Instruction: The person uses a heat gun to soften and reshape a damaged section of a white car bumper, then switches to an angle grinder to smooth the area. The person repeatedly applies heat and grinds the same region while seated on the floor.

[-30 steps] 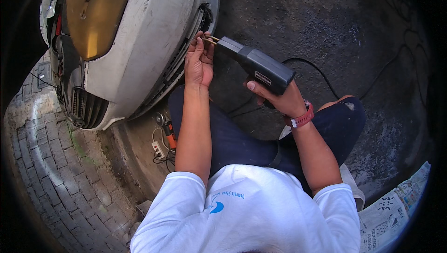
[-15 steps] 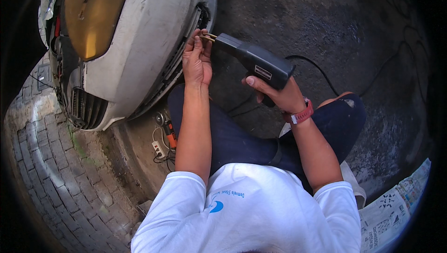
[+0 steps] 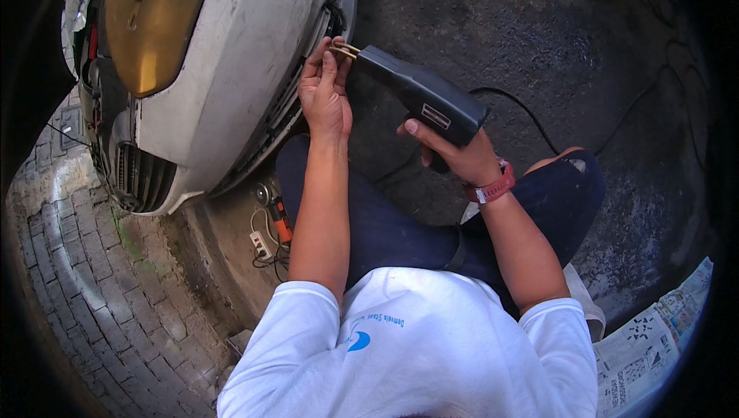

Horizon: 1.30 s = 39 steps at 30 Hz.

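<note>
The right hand [image 3: 466,159] grips a black pistol-shaped tool [image 3: 422,96], held above the dark floor [image 3: 493,25] with its 2 brass-coloured prongs [image 3: 349,49] pointing at the left hand [image 3: 327,98], beside the pale bumper [image 3: 235,71]. The left hand's fingers curl at the prong tips; whether they pinch anything, I cannot tell.

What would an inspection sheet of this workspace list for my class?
Surface: dark ground, rough and stained.
Job's things: black gun-shaped tool with brass-coloured prongs; scuffed pale bumper alongside.
Clutter: orange power tool, white socket strip, newspaper.
Grips: right grip holds the black gun-shaped tool; left grip at the prongs, contact unclear.
Cables: black cord on the ground.
Surroundings: brick paving at left.
</note>
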Motion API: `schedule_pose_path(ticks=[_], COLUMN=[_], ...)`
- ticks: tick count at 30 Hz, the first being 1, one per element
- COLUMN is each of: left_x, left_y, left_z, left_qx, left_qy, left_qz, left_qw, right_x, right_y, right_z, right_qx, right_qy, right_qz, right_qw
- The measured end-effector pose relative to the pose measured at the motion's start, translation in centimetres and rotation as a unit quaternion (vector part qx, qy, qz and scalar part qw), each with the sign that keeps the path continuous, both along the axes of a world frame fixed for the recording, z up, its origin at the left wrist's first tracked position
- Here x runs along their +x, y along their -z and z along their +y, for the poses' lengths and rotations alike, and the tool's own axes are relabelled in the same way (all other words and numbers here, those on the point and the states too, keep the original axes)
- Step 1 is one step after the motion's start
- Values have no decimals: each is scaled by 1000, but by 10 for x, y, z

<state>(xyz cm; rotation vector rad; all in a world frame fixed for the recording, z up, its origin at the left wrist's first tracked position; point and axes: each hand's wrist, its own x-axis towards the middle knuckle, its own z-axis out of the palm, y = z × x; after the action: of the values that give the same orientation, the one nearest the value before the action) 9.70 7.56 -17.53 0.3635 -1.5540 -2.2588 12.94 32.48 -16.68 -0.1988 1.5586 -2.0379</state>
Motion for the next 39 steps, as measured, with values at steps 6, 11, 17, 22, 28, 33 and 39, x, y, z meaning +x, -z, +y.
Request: schedule_pose_path(ticks=[6,11,17,22,28,33,39], left_x=[-5,2,-26,-59,-66,-46,-69], left_y=[-13,-67,-148,-136,-132,-140,-149], left_z=[0,-13,-71,-102,-92,-75,-28], left_qx=[-27,-385,-835,-880,-876,-878,-650], left_qy=[43,-16,-156,-164,-177,-177,-254], left_qz=[-78,-41,144,111,106,53,241], left_qw=[996,922,508,432,436,441,674], right_x=[-3,-12,-21,-32,-42,-45,-46], right_y=[1,11,28,21,-1,-13,-19], right_z=[-20,-36,-64,-81,-97,-104,-105], right_qx=[31,163,324,397,459,478,503], right_qy=[78,63,42,-22,-69,-66,-78], right_qz=[140,337,469,504,551,563,565], right_qw=[987,925,820,767,693,671,649])
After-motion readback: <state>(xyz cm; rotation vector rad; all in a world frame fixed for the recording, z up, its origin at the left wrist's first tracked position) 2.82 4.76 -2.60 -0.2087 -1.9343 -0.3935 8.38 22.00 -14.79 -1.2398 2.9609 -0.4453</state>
